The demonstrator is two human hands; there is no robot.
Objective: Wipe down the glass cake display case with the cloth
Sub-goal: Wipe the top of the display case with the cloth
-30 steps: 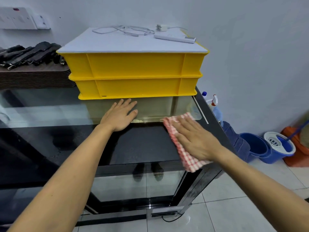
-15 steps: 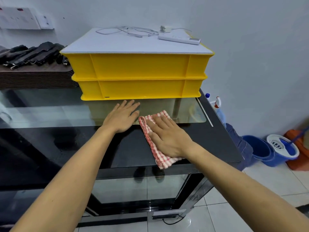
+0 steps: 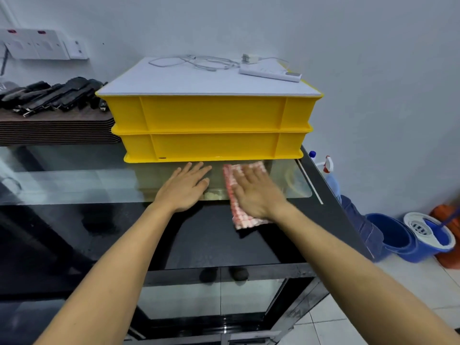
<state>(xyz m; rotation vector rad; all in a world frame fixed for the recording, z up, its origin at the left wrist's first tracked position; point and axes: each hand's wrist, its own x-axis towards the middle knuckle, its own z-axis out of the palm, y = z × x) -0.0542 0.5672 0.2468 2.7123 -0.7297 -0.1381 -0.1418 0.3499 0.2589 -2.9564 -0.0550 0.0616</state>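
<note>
The glass cake display case (image 3: 74,185) has a black-framed glass top that fills the lower left of the view. A red-and-white checked cloth (image 3: 235,215) lies flat on that top, just in front of the yellow crates. My right hand (image 3: 256,192) presses down on the cloth with straight fingers; the hand and cloth are motion-blurred. My left hand (image 3: 185,188) rests flat on the glass right beside it, fingers straight, holding nothing.
Two stacked yellow crates (image 3: 211,125) with a white lid, a cable and a power strip (image 3: 270,72) stand at the back of the case top. Brown trays (image 3: 57,130) with black items lie at left. A spray bottle (image 3: 328,168), blue buckets (image 3: 398,235) and a mop bucket (image 3: 428,232) stand on the floor at right.
My right hand slid the cloth from the case's right front edge leftward, then up toward the crates. My left hand stayed flat in place.
</note>
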